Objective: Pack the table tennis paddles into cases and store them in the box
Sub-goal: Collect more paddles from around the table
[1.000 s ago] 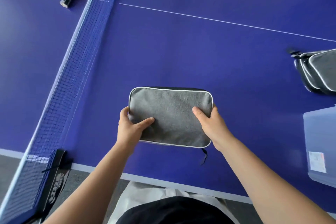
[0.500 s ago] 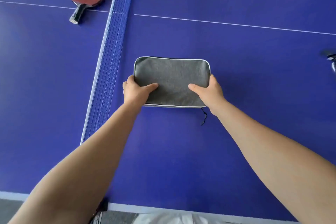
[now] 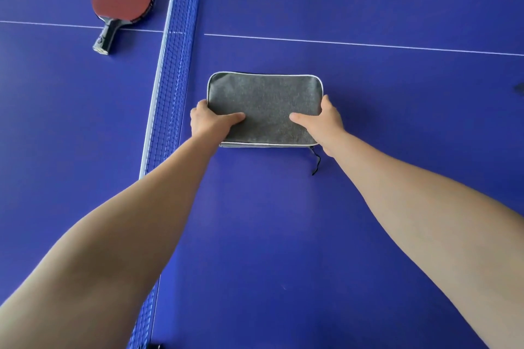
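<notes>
Lying flat on the table [image 3: 368, 207] beside the net [image 3: 173, 71], the grey case [image 3: 263, 105] is being gripped at both ends by the left hand [image 3: 208, 122] and right hand [image 3: 323, 123], thumbs on top, seemingly for steadying; the paddle [image 3: 122, 5] is being left beyond the net.

The case [image 3: 265, 105] at the centre of the frame is grey woven cloth with a matt, slightly rough, flecked face, edged in smooth pale piping; a thin dark cord [image 3: 316, 163] hangs off its lower right corner. The paddle [image 3: 122, 0] at upper left has a matt red rubber face and a glossy black handle. The worktop [image 3: 368, 207] is smooth, hard and blue with a soft sheen. The net [image 3: 173, 65] is open blue mesh.
</notes>
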